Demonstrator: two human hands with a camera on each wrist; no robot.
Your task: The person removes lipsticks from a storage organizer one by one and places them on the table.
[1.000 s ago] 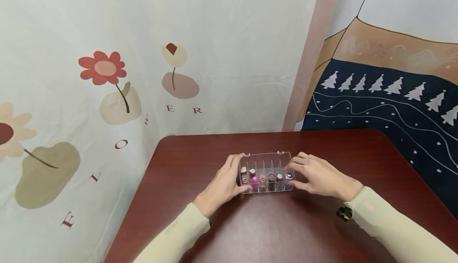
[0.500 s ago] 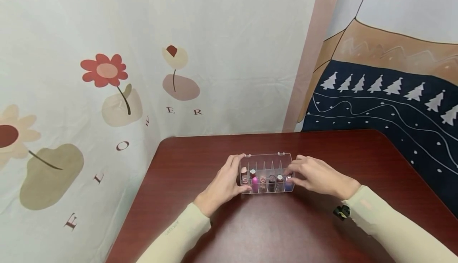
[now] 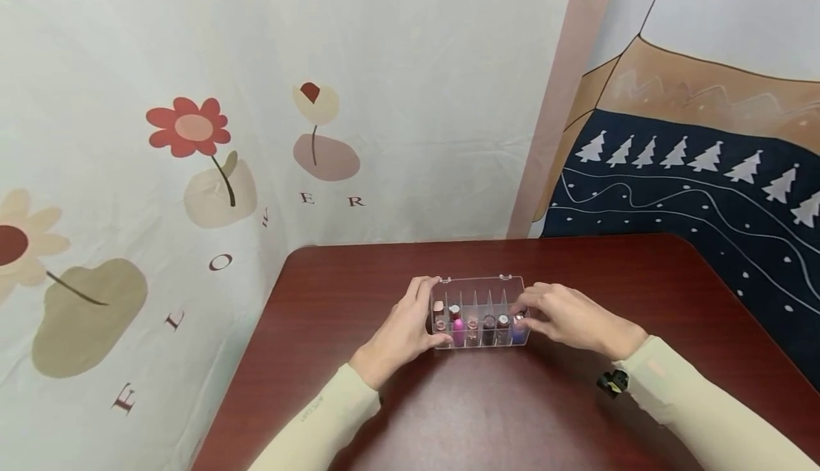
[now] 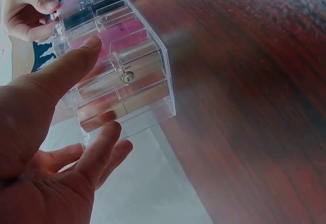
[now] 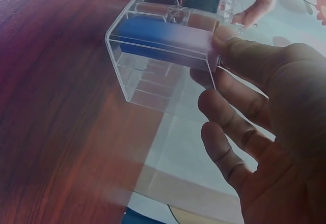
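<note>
A clear plastic divided box (image 3: 474,287) stands on the table with lipstick-like tubes upright along its front row. My left hand (image 3: 400,325) grips its left end, thumb at the front and fingers along the side and back. At the right-end compartment my right hand (image 3: 564,318) pinches the top of a blue-and-lilac lipstick tube (image 5: 158,38), which sits inside the box. In the right wrist view the thumb lies on the tube's lilac end, and the other fingers curve behind the box. A bright pink tube (image 3: 458,332) stands in a compartment near the left end.
The box rests on a dark red-brown table (image 3: 410,407) with rounded far corners. Behind it hangs a pale flower-print curtain (image 3: 410,101), and a navy cloth with white trees (image 3: 679,186) is at the right. Other dark and clear tubes (image 3: 489,330) fill middle compartments.
My right hand has moved slightly left and in over the right-end tube, its thumb and fingers closing at the top. The left hand keeps its grip on the box.
</note>
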